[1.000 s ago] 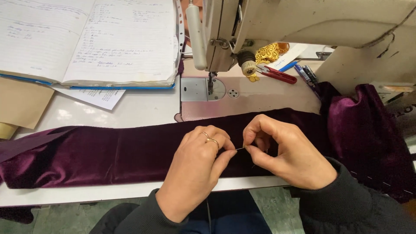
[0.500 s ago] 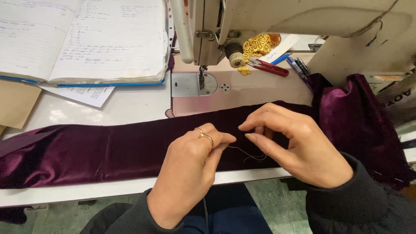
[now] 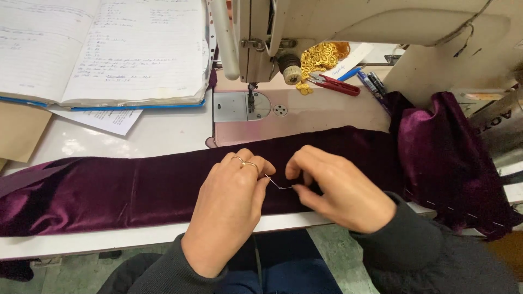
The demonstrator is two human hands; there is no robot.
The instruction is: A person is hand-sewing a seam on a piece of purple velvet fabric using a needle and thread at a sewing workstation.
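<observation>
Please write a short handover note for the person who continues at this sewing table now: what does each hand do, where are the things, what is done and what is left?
Left hand: resting on the purple velvet strip, fingertips pinching one end of a thin pale thread.
Right hand: also on the strip, fingers pinching the thread's other end.
Things: the strip lies across the table in front of the sewing machine, its right end bunched and hanging off the edge. Red snips and gold trim lie behind the machine; an open notebook at far left.
Done: cannot tell.
Left: the thread is still between the fingers; the strip is not under the needle.
</observation>
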